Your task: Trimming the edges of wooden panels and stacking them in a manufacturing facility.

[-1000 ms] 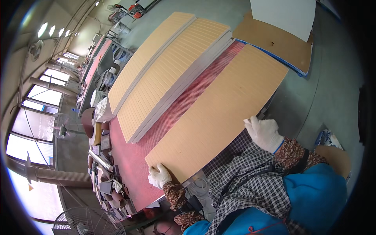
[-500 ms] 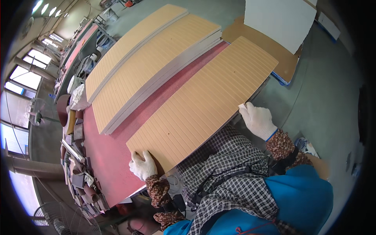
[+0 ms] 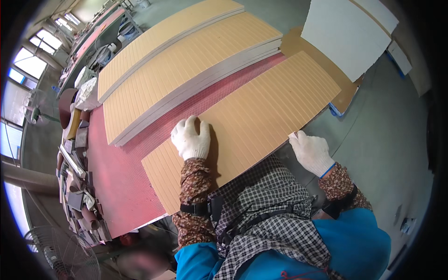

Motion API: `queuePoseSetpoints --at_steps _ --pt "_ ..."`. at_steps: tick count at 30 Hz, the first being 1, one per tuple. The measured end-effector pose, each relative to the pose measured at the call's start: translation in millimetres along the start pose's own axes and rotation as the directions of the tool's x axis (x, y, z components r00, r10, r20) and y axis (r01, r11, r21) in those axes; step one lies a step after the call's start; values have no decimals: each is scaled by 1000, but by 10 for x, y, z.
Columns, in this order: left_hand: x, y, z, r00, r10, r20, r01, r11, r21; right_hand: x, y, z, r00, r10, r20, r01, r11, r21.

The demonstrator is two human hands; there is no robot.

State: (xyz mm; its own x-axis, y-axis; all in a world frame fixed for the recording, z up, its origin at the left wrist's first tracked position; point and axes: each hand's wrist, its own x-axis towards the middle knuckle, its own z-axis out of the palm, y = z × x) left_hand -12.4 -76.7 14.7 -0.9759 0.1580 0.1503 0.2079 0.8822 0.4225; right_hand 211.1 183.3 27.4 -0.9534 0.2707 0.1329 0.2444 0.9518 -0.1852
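Observation:
A long tan grooved panel [image 3: 261, 107] lies slantwise across the near side of the red table. My left hand [image 3: 190, 139], in a white knit glove, is over its left part with fingers spread, holding nothing; whether the palm touches the panel is hard to tell. At the panel's near edge, toward the right, my gloved right hand [image 3: 311, 151] is closed in a pinch on a small pale piece [image 3: 293, 135]. That piece sits against the edge, and the fingers mostly hide it.
Beyond the panel, two stacks of similar grooved panels [image 3: 196, 65] rest on the red textured table [image 3: 112, 172]. Sanding scraps and blocks [image 3: 77, 200] crowd the table's left edge. A wire fan [image 3: 63, 254] stands lower left. A large white board [image 3: 347, 37] rises at upper right.
My left hand has moved from the panel's near left corner up and over its surface. My right hand keeps its pinch at the near edge. The whole view has shifted slightly.

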Motion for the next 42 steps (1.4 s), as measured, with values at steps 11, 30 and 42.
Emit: queuePoseSetpoints --at_steps 11,30,42 --pt "10 49 276 961 230 -154 -233 972 -1 1473 -185 78 963 43 267 -50 999 20" --pt "25 -7 189 973 179 -143 -190 979 -69 2451 -276 388 959 -134 248 129 991 37" --pt "40 -24 203 973 184 -141 -194 979 -57 540 6 44 971 -64 230 75 996 -39"
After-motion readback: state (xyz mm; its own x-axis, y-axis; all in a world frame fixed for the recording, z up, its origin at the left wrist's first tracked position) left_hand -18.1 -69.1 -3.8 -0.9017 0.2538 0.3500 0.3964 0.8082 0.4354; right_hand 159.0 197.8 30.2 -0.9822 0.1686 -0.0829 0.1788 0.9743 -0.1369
